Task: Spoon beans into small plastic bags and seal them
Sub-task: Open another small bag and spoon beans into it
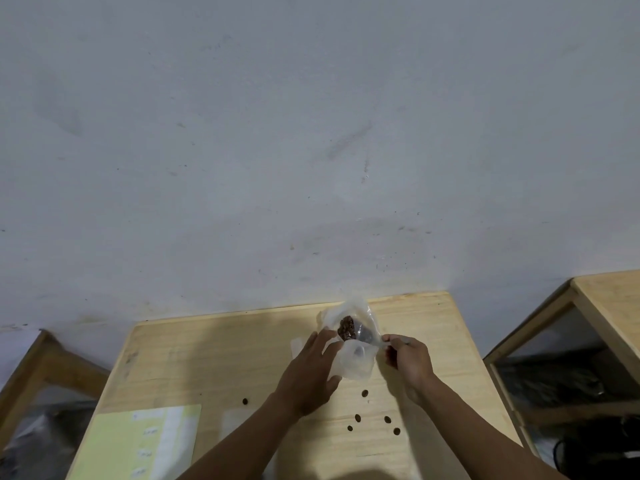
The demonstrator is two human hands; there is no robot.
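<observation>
A clear plastic bag (356,367) sits on the far middle of the wooden table (214,362). Its crumpled upper part holds a clump of dark red-brown beans (347,328). My left hand (311,372) grips the bag's left side with the fingers spread along it. My right hand (408,358) is to the right of the bag, pinching the thin grey handle of a spoon (398,340). The spoon's dark bowl reaches into the bag next to the beans. Folds of plastic hide how the bag's mouth lies.
Several dark round spots (364,393), possibly loose beans, dot the table near my wrists. A pale green-yellow sheet (138,441) lies at the front left. A faint flat clear bag (235,422) lies beside it. Wooden frames stand to the left (41,362) and right (595,296), with a grey wall behind.
</observation>
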